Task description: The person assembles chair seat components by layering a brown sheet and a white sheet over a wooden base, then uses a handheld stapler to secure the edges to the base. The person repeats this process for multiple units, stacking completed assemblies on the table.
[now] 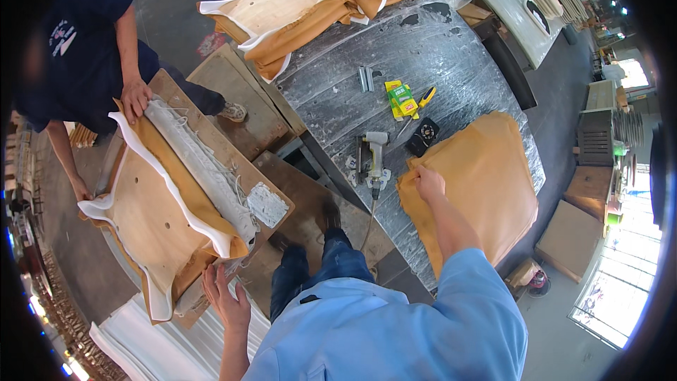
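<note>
My right hand [429, 185] is closed at the near-left edge of a stack of tan leather pieces [479, 176] on the dark worktable, pinching that edge. My left hand [227, 305] has its fingers spread and holds nothing. It hovers beside the near corner of a wooden seat panel [151, 204], which is wrapped round its sides in tan leather with a white lining edge. Across from me a co-worker in a dark shirt has one hand [135, 97] on the panel's far side and the other hand [83, 192] at its left corner.
On the worktable [317, 85] lie a pneumatic staple gun [374, 159] with its hose, a black palm-sized object [423, 135], a yellow-handled tool [427, 97], a yellow-green box [402, 99] and staple strips [365, 79]. More leather-wrapped panels [282, 3] are piled at the far end. Cardboard boxes [571, 240] stand right.
</note>
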